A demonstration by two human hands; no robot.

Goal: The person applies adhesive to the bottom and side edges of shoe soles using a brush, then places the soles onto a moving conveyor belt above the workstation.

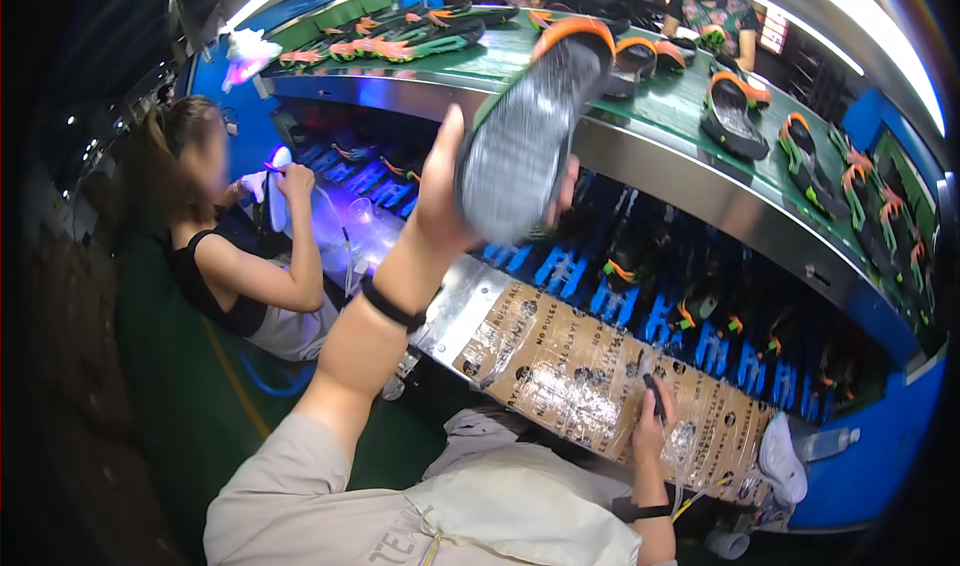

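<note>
My left hand is raised above the bench and grips a shoe upper from below. Its shiny dark grey underside faces me, and an orange end points away. The thumb lies along one edge, while fingertips show at the other. Lower and to the right, my right hand is closed around a slim black pen-shaped tool, just over the brown printed covering of the bench. Thin clear tubes run down beside that hand.
Beyond the bench, blue holders carry shoes beneath a green conveyor belt with several more uppers. At left, a seated person handles a shoe in violet light. A white shoe and clear bottle sit at right.
</note>
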